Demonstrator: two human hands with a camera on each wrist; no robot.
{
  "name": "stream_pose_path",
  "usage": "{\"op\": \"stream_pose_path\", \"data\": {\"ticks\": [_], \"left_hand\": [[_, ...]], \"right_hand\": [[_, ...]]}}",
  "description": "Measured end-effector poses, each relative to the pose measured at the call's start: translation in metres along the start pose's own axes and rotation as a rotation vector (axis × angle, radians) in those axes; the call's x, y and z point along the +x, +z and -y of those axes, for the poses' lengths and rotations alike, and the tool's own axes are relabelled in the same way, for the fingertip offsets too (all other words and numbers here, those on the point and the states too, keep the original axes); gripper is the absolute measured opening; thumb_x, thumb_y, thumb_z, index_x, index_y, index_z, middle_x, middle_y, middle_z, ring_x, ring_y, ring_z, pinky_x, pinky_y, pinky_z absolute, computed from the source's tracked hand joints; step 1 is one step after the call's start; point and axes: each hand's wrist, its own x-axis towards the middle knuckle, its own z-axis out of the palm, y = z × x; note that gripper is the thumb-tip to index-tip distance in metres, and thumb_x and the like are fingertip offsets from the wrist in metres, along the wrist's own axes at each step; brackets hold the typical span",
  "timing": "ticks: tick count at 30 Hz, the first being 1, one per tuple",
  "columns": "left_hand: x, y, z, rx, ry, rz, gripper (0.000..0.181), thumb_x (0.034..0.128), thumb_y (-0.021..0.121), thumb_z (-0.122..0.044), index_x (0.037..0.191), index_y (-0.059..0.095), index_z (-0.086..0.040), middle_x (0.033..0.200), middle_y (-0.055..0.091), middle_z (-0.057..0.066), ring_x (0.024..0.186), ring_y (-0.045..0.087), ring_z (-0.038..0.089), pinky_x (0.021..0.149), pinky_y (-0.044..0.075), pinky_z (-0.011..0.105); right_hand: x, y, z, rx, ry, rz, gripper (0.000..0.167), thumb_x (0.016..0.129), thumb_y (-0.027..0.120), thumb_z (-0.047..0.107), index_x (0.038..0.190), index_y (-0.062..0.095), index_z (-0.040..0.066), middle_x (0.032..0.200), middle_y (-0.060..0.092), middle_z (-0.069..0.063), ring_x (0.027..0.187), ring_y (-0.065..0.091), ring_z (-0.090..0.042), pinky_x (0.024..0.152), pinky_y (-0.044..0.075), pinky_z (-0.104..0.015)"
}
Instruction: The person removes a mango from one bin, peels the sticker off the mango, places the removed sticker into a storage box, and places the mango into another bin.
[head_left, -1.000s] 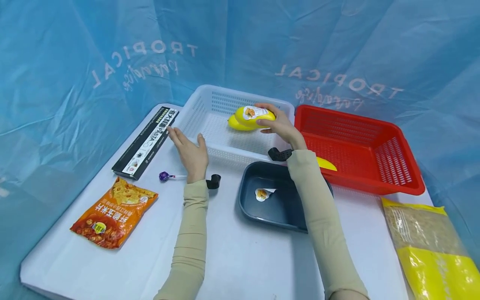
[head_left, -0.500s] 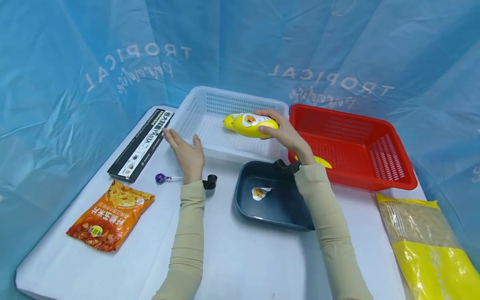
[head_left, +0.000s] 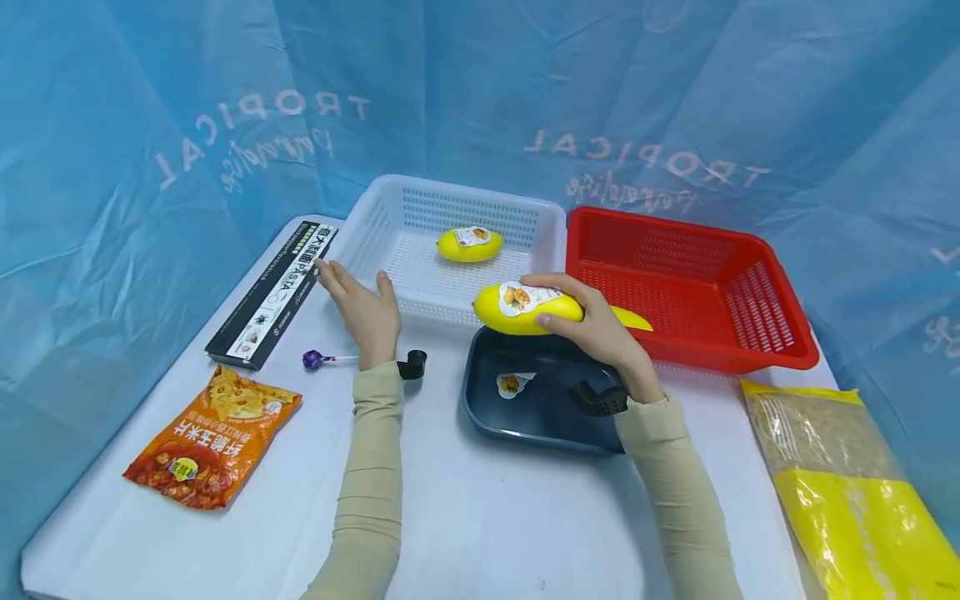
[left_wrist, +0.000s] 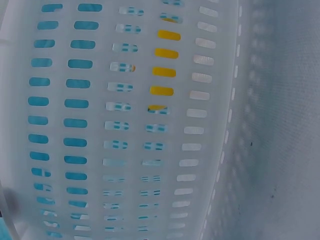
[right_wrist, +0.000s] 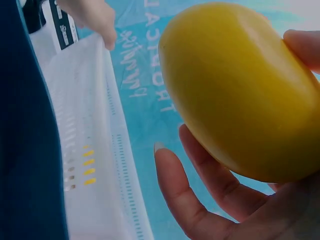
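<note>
My right hand grips a yellow mango with a white sticker, above the back rim of a dark blue tray. In the right wrist view the mango lies between thumb and fingers. A second mango rests inside the white basket. My left hand is at that basket's front left corner, fingers straight; in the right wrist view the left hand appears to touch the rim. The left wrist view shows the slotted basket wall, yellow showing through several slots.
A red basket at right holds a partly hidden yellow thing. A loose sticker lies in the tray. At left are a black pasta box, a lollipop and an orange snack bag. A yellow bag lies right.
My right hand has carried the mango out of the white basket, toward me, to above the dark blue tray. The other mango stays in the basket. My left hand keeps its place.
</note>
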Motion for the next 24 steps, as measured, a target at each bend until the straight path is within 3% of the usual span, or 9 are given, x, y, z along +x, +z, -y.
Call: {"op": "stream_pose_path", "data": {"ticks": [7,13,19,24], "left_hand": [[0.001,0.000,0.000,0.006,0.011,-0.008,0.076,0.0990,0.049,-0.033,0.153,0.009,0.004,0.164,-0.006,0.012,0.151,-0.005,0.034,0.124,0.005,0.038],[0.001,-0.002,0.000,0.087,0.011,-0.018,0.076,0.0983,0.050,-0.033,0.153,0.011,0.004,0.164,0.000,0.016,0.149,-0.005,0.043,0.123,0.003,0.048],[-0.009,-0.006,-0.015,0.155,0.100,-0.025,0.068,0.0967,0.052,-0.030,0.150,0.025,0.003,0.160,0.014,0.024,0.148,-0.005,0.048,0.122,-0.001,0.055],[-0.022,-0.008,-0.035,0.110,0.179,0.051,0.060,0.0972,0.052,-0.025,0.147,0.035,0.003,0.158,0.020,0.024,0.149,-0.003,0.045,0.122,0.000,0.055]], "right_hand": [[-0.035,0.003,-0.002,-0.013,-0.026,-0.023,0.050,0.085,0.065,0.009,0.134,0.054,0.013,0.138,0.049,-0.007,0.114,0.046,-0.025,0.082,0.051,-0.023],[-0.057,0.009,-0.006,-0.009,-0.030,-0.035,0.051,0.084,0.066,0.007,0.133,0.053,0.012,0.137,0.049,-0.009,0.115,0.045,-0.025,0.079,0.054,-0.024],[-0.069,0.013,-0.004,-0.020,-0.001,-0.019,0.055,0.084,0.068,0.010,0.136,0.052,0.017,0.137,0.048,-0.007,0.116,0.044,-0.027,0.080,0.055,-0.026],[-0.080,0.017,-0.005,-0.028,-0.020,-0.010,0.057,0.083,0.068,0.008,0.137,0.050,0.017,0.138,0.048,-0.007,0.113,0.046,-0.026,0.079,0.055,-0.027]]}}
